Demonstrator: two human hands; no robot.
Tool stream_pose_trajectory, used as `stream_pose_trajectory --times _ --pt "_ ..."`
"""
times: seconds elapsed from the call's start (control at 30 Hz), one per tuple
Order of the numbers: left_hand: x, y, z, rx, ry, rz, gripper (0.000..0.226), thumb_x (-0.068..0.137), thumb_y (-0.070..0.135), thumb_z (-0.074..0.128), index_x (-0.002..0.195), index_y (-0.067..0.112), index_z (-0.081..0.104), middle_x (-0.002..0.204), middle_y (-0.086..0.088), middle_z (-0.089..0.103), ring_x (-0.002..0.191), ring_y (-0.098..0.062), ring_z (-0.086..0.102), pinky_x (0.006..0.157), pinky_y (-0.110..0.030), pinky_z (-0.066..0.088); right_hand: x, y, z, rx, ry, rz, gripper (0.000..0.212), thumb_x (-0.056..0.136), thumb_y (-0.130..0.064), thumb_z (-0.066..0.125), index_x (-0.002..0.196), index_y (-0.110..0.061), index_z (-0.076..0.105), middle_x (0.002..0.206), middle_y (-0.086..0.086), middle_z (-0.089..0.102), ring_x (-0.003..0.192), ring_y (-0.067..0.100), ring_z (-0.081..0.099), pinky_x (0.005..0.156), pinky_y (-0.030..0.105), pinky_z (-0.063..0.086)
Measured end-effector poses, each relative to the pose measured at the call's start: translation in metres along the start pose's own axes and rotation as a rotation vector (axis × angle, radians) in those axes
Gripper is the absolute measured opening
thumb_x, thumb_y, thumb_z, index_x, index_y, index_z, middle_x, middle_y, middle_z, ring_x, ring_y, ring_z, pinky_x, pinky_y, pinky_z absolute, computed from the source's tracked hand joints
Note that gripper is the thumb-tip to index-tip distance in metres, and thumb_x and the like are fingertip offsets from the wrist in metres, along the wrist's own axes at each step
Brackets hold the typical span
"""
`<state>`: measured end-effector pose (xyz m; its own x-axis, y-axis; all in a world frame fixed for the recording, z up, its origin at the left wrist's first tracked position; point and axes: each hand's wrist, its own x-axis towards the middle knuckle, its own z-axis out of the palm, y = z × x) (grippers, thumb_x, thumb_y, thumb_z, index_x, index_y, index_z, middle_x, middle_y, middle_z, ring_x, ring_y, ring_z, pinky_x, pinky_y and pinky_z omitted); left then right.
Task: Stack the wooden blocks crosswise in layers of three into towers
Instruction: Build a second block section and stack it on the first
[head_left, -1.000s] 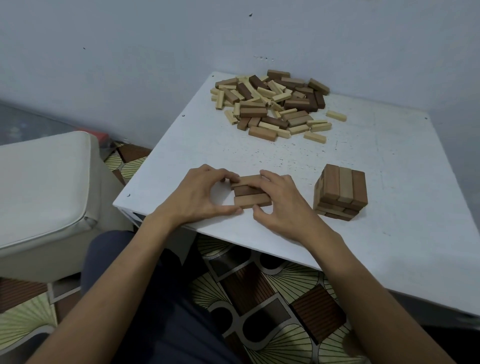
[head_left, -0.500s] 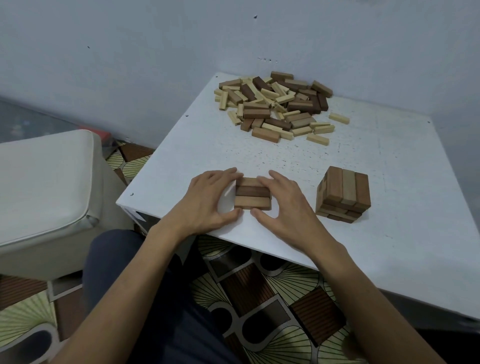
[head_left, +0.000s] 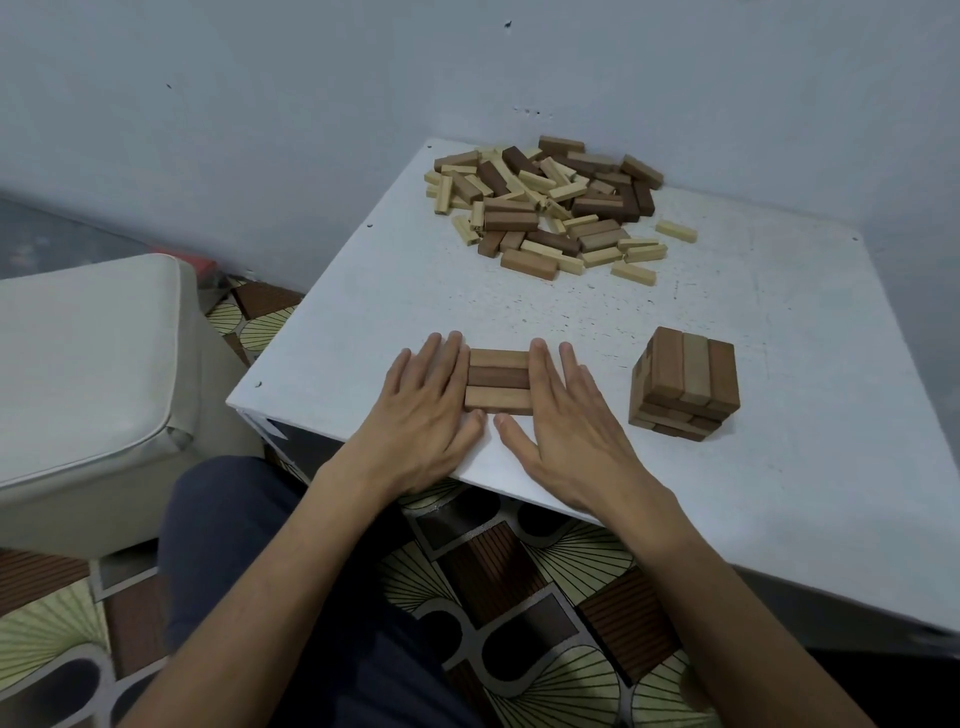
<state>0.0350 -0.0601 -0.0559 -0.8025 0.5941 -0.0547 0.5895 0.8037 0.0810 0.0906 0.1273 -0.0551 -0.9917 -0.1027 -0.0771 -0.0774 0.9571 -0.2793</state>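
Three wooden blocks lie side by side as one flat layer (head_left: 498, 381) near the front edge of the white table (head_left: 779, 493). My left hand (head_left: 423, 415) lies flat with straight fingers against the layer's left ends. My right hand (head_left: 563, 415) lies flat against its right ends, and both thumbs touch its near side. A finished small tower (head_left: 685, 384) of crosswise layers stands to the right of my right hand. A heap of loose light and dark blocks (head_left: 550, 205) lies at the table's far side by the wall.
The grey wall (head_left: 311, 130) borders the table at the back and right. A pale cushioned seat (head_left: 88, 374) stands left of the table. My knee (head_left: 234, 519) and patterned floor tiles (head_left: 519, 571) lie below the table's front edge.
Both hands went from curled around the three blocks to lying flat beside them. The blocks are now squared into an even layer. The view has shifted slightly.
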Motion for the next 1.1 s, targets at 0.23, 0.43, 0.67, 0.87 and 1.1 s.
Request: stream_pose_trajectory --times 0.23,0.43,0.67,0.87,1.1 --pt "0.0003 0.0040 0.0012 -0.009 -0.002 -0.021 0.090 0.083 0.055 -0.013 0.157 0.003 -0.006 0.166 -0.013 -0.009 0.153 -0.027 -0.011 0.121 -0.039 -0.009 0.0006 -0.0010 0.0013 0.003 0.032 -0.007 0.081 0.099 -0.058 0.016 0.154 -0.015 -0.025 0.166 0.003 -0.015 0.152 0.022 -0.018 0.123 0.032 -0.009" --pt "0.0002 0.0041 -0.0033 -0.025 -0.035 -0.040 0.094 0.079 0.059 -0.016 0.157 0.007 -0.008 0.166 -0.009 -0.013 0.153 -0.024 -0.015 0.121 -0.038 -0.011 -0.0010 -0.0021 -0.0024 0.051 0.023 0.043 0.085 0.098 -0.061 0.020 0.154 -0.010 -0.021 0.166 0.006 -0.014 0.152 0.019 -0.018 0.123 0.030 -0.009" --pt "0.0006 0.0032 -0.0042 -0.016 -0.049 -0.036 0.095 0.078 0.058 -0.017 0.157 0.006 -0.010 0.166 -0.009 -0.015 0.152 -0.024 -0.015 0.121 -0.039 -0.010 0.0009 -0.0042 -0.0016 -0.016 -0.020 0.105 0.095 0.089 -0.071 0.008 0.154 -0.008 -0.018 0.164 0.009 -0.021 0.150 0.019 -0.023 0.123 0.033 -0.011" --pt "0.0000 0.0033 -0.0030 -0.023 -0.035 -0.037 0.094 0.080 0.059 -0.016 0.157 0.005 -0.009 0.166 -0.010 -0.013 0.153 -0.025 -0.013 0.122 -0.040 -0.008 0.0015 -0.0025 -0.0014 -0.051 -0.037 0.112 0.094 0.090 -0.072 0.007 0.154 -0.009 -0.019 0.163 0.007 -0.024 0.149 0.018 -0.025 0.124 0.035 -0.010" --pt "0.0007 0.0046 -0.0023 -0.022 -0.047 -0.038 0.096 0.077 0.059 -0.019 0.156 0.004 -0.013 0.165 -0.011 -0.017 0.152 -0.026 -0.016 0.121 -0.040 -0.010 0.0015 -0.0041 -0.0019 -0.058 -0.036 0.119 0.094 0.089 -0.073 0.005 0.154 -0.008 -0.017 0.163 0.008 -0.023 0.150 0.019 -0.025 0.123 0.035 -0.012"
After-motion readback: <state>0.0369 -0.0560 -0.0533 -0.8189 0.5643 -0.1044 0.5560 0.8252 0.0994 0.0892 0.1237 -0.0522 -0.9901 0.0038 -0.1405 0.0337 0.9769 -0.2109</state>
